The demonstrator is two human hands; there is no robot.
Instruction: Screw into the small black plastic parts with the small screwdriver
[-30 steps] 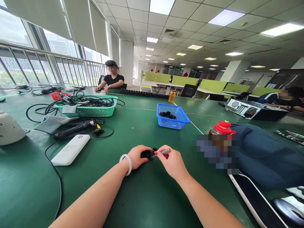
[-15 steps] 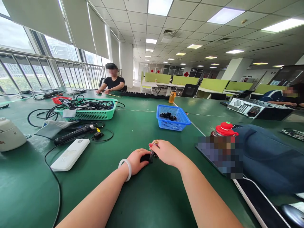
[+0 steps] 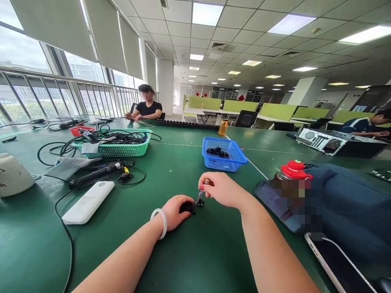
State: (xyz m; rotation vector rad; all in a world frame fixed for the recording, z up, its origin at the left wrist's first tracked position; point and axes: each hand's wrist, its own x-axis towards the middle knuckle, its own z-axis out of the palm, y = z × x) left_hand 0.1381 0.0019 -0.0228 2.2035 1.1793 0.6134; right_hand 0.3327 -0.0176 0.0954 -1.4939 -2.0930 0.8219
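On the green table, my left hand (image 3: 175, 211), with a white bangle at the wrist, is closed around a small black part (image 3: 188, 207), its kind mostly hidden by the fingers. My right hand (image 3: 221, 189) grips a screwdriver (image 3: 207, 181) with a brown handle end. Its metal shaft slants down to the right edge of the black part; whether it touches cannot be seen. Close to the tip lies a small glossy black piece (image 3: 200, 202). Beyond my hands stands a blue plastic basket (image 3: 224, 164) with several small black pieces (image 3: 217, 152) in it.
A green basket (image 3: 128, 151) of black cables, a white power bank (image 3: 88, 202) and a loose cable lie left. On the right are a phone (image 3: 276, 205), a red-lidded bottle (image 3: 295, 169), dark blue cloth (image 3: 354, 203) and a computer case (image 3: 339, 142). Two people sit farther off.
My right hand has moved slightly up and right, tilting the screwdriver, and more of its metal shaft shows. My left hand keeps hold of the black part. The view has shifted a little.
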